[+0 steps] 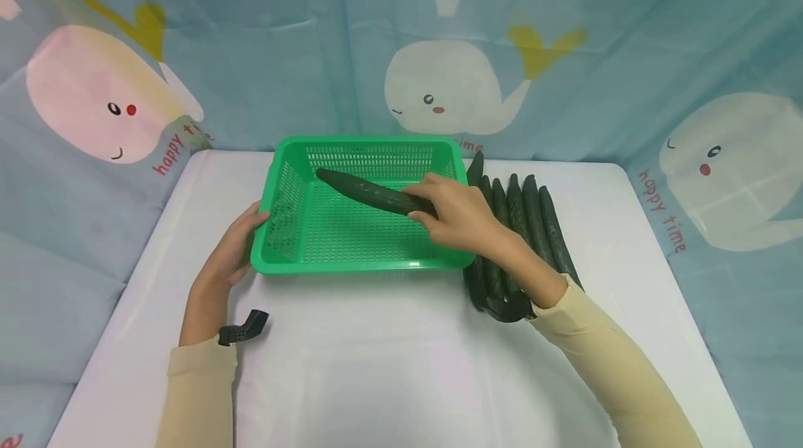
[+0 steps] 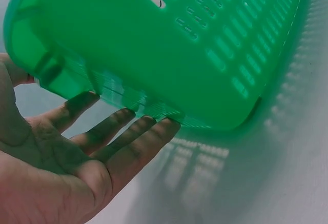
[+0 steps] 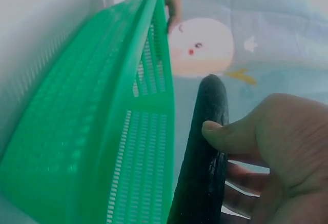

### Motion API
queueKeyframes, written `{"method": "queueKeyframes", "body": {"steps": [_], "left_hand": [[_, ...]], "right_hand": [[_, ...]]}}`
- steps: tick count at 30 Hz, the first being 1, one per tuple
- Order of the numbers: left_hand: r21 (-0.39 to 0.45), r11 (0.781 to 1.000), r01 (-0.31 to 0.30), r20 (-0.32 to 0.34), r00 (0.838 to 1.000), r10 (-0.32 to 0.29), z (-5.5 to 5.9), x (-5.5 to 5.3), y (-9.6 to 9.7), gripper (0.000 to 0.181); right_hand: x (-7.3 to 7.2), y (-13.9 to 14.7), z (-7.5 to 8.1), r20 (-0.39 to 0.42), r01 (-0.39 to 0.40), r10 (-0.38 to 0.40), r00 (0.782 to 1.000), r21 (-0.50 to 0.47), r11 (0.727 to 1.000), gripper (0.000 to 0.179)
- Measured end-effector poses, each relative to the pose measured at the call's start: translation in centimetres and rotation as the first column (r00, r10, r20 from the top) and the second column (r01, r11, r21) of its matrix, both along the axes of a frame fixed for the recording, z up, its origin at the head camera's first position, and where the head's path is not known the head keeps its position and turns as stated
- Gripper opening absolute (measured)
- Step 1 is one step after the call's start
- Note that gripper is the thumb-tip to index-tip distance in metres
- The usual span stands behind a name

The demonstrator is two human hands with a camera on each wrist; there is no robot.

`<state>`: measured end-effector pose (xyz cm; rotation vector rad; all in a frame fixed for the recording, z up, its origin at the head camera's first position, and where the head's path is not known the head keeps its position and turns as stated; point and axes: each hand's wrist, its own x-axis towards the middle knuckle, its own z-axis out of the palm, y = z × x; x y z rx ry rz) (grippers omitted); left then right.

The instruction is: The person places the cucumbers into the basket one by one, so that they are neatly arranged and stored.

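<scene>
A long dark green cucumber slants over the inside of a green plastic basket. My right hand grips the cucumber near its right end. In the right wrist view the thumb lies along one side of the cucumber, with the fingers round the other. At the basket's left end, my left hand holds the rim, its thumb over the edge. The left wrist view shows the fingertips against the outside of the basket wall. The basket's floor shows no other cucumber in the head view.
Several cucumbers lie side by side on the white table, right of the basket and partly under my right forearm. A blue curtain with whale prints rises behind and at both sides of the table.
</scene>
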<state>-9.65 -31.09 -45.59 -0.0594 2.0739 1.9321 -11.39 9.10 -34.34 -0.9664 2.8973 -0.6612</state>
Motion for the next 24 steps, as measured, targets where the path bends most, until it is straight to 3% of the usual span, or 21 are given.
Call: {"method": "queueKeyframes", "body": {"steps": [12,19,24], "left_hand": [[-0.024,1.0,0.016,-0.034,0.999,-0.017,-0.3,-0.6,0.2,0.072],[0.009,1.0,-0.013,-0.019,1.0,0.013,-0.7,-0.3,-0.4,0.074],[-0.001,1.0,0.01,0.008,1.0,-0.01,-0.7,-0.2,-0.9,0.075]], "right_hand": [[-0.4,-2.2,-1.1,0.042,-0.067,0.065,0.997,0.052,0.996,0.038],[-0.3,-3.3,-0.7,0.043,-0.098,0.095,0.995,0.086,0.991,0.037],[-0.2,-4.4,-0.7,0.088,-0.106,0.097,0.991,0.101,0.989,0.037]]}}
